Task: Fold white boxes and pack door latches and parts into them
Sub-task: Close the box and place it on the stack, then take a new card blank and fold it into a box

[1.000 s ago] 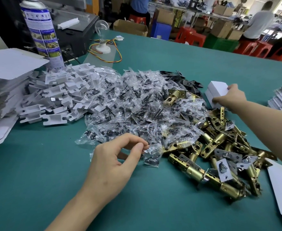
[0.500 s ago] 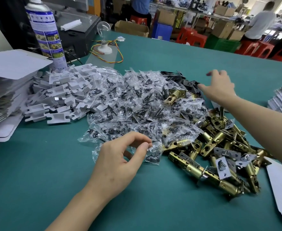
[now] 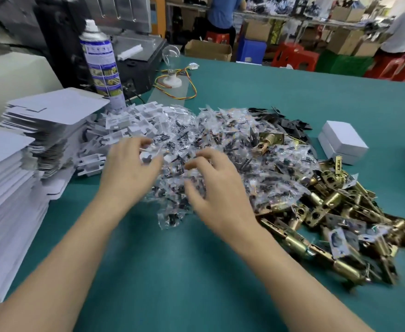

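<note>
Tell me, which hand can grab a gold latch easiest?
Probably the right hand: the brass latches lie on its side, while the left hand hovers farther off, beside the white inserts.

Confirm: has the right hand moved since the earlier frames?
Yes. The right hand left the white box and came leftward and nearer the person, now over the pile of clear bags.

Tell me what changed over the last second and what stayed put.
The right hand let go of the white box at the far right and swung back left over the bagged screws, beside the left hand. The left hand moved from the pile's near edge forward toward its left side; blur hides whether it grips anything. The box, brass latches and spray can stayed put.
</note>
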Demonstrator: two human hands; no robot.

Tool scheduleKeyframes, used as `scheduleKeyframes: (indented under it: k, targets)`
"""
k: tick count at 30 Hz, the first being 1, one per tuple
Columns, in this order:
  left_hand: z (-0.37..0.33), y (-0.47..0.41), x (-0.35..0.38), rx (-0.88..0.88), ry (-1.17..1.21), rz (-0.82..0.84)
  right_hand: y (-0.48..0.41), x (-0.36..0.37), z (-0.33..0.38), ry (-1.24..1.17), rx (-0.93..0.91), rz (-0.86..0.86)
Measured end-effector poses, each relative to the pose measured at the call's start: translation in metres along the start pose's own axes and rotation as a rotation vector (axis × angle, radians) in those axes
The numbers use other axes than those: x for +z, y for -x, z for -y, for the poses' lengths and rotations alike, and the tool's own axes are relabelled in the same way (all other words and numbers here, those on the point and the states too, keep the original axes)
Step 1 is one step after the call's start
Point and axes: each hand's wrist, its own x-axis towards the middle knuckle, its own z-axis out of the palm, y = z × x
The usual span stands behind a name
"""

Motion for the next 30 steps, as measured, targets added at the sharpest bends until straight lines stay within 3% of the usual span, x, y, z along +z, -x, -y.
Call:
scheduleKeyframes:
  k: [6, 11, 14, 23, 26, 28, 30]
  targets:
    - [0.012, -0.063, -0.042, 0.059, -0.519, -0.205, 0.035, 0.037, 0.006, 0.006, 0.001, 0.049]
    - [0.026, -0.109, -0.071, -0.145, -0.778, -0.011, 0.036, 0.037, 0.003, -0.017, -0.012, 0.005]
    - [0.032, -0.114, -0.073, -0.221, -0.813, 0.083, 0.039, 0.039, 0.002, -0.026, -0.025, -0.004]
    - [0.007, -0.102, -0.093, -0.200, -0.770, 0.003, 0.040, 0.038, 0.001, -0.116, -0.006, -0.043]
    - [-0.013, -0.079, -0.109, -0.063, -0.498, -0.226, 0.041, 0.030, 0.003, -0.270, 0.041, -0.085]
    - [-0.032, -0.045, -0.105, 0.100, 0.079, -0.264, 0.039, 0.020, 0.003, -0.371, 0.115, -0.168]
    - [-0.050, -0.004, -0.080, 0.158, 0.742, -0.057, 0.037, 0.009, 0.001, -0.506, 0.212, -0.259]
